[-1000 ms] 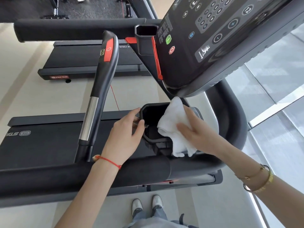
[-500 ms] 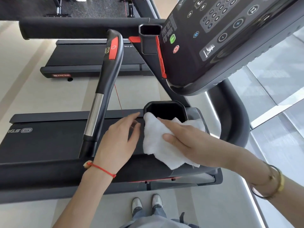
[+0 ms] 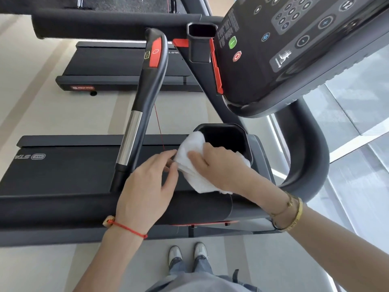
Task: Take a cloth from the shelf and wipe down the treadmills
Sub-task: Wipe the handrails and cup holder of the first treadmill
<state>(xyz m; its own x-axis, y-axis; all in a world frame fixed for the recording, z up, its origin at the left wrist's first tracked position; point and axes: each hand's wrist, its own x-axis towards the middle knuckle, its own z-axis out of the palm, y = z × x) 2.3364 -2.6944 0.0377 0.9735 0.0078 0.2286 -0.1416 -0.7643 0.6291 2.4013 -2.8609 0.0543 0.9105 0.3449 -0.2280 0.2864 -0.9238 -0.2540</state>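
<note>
Two bare hands shown from the head camera, working at the near black treadmill [image 3: 63, 169]. Right hand [image 3: 216, 165] laid palm-down on a folded white terry cloth [image 3: 189, 150], fingers nearly straight and pressing it against the left rim of an open black plastic cup holder [image 3: 229, 138]; cloth draped from that rim down to the padded black front crossbar [image 3: 63, 209]. Gold bangles [image 3: 294, 211] on the right wrist. Left hand [image 3: 147, 186] open just beside the cloth, fingers relaxed and slightly spread, fingertips [image 3: 173, 152] touching the cloth's left edge, nothing gripped; red string bracelet [image 3: 128, 228] on the left wrist.

Black handlebar with a chrome sleeve and red button panel [image 3: 145, 98] rising to the left of both hands. Dark control console with green and red buttons [image 3: 284, 49] overhanging the cup holder at upper right; second, smaller black cup holder [image 3: 201, 42] beside it. Thin red cord [image 3: 159, 127] hanging down toward the cloth. Second black treadmill with a red label [image 3: 117, 68] farther back on the pale floor [image 3: 42, 114]. Pair of grey-and-white shoes [image 3: 187, 252] visible below the crossbar. Glass panels [image 3: 353, 127] at right.
</note>
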